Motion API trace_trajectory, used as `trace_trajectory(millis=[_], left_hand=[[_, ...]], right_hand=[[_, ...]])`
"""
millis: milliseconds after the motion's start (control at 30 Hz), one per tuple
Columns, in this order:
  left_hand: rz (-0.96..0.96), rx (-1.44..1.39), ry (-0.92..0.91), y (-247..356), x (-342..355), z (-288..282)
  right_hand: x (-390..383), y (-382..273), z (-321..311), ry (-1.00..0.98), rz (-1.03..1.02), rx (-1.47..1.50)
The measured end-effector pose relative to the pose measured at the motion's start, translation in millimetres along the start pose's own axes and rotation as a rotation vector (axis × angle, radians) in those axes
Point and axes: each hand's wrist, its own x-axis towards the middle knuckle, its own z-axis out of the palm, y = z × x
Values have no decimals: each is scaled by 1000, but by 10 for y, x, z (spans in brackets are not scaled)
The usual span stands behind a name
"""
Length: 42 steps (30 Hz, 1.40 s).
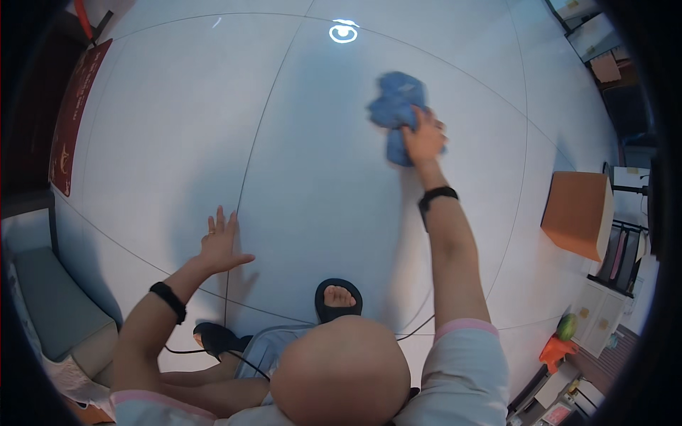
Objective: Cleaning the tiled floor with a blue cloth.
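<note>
A crumpled blue cloth (pixel 399 96) lies on the pale tiled floor (pixel 320 177), ahead and to the right of me. My right hand (pixel 426 136) presses down on its near part, fingers bent over the fabric; the cloth's edges look slightly blurred. Off to the left, my left hand (pixel 220 243) is spread over the floor near a tile seam, holding nothing. Whether its palm touches the tile I cannot tell. Black bands circle both wrists.
A red mat (pixel 78 117) lies at the far left, with a grey-green padded seat (pixel 57 302) nearer. On the right stand an orange-brown box (pixel 577 213) and a white cabinet (pixel 598 316), a watermelon (pixel 566 326) beside it. My black slipper (pixel 338 312) and a thin dark cable are close in.
</note>
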Motion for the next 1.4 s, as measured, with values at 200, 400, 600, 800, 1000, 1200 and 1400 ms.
trace_trajectory(millis=[200,400,600,800,1000,1200,1400], left_hand=[[-172,-69,108,226,128,206],[-173,-104,224,382,284,353],[-237,-103,173,307,273,378],[-209,-137,176,377,403,448],[-219,-113,209,340,357,455],[-211,-148,193,379,339,396],[-241,-141,203,308,357,463]], right_hand=[[-451,1174,-270,46,718,62],[-1010,972,-292,384,364,603],[-1520,-1465,-146,-74,-661,402],[-719,-2157,232,-184,-957,407],[397,-956,33,-58,-296,126],[588,988,-273,-99,435,-78],[-224,2043,-434,119,960,168]])
